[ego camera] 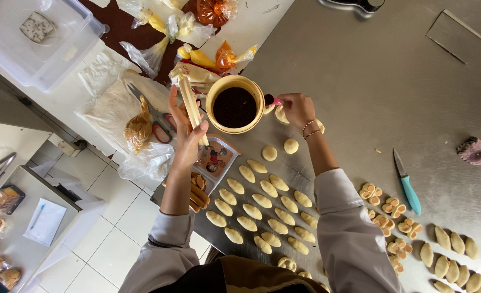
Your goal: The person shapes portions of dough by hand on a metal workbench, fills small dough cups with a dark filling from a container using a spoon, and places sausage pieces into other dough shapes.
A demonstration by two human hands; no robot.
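Our right hand (296, 108) is pinching the pink handle of the yellow cup (235, 104) of dark filling, and our left hand (186, 133) grips wooden sticks (191, 108) right beside it. Below both hands, rows of shaped dough pieces (262, 211) already cover the worktop (370, 87); none look filled yet.

Upper right: the steel table (370, 81) lies bare over a wide stretch; a hand could pass freely there.
Right edge: a knife (407, 183) and a purple cloth (476, 152) lie well apart, with open steel between them.
Centre: rows of dough pieces (262, 209) fill the table below the hands; only narrow gaps run between the rows.
Lower right: filled pieces (388, 209) and more ovals (451, 255) crowd that corner.
Top left: piping bags (197, 32), scissors (156, 116) and plastic wrap block the way past the cup (235, 106).
Left hand side: a small tray (216, 160) sits just beside the left hand (186, 127).
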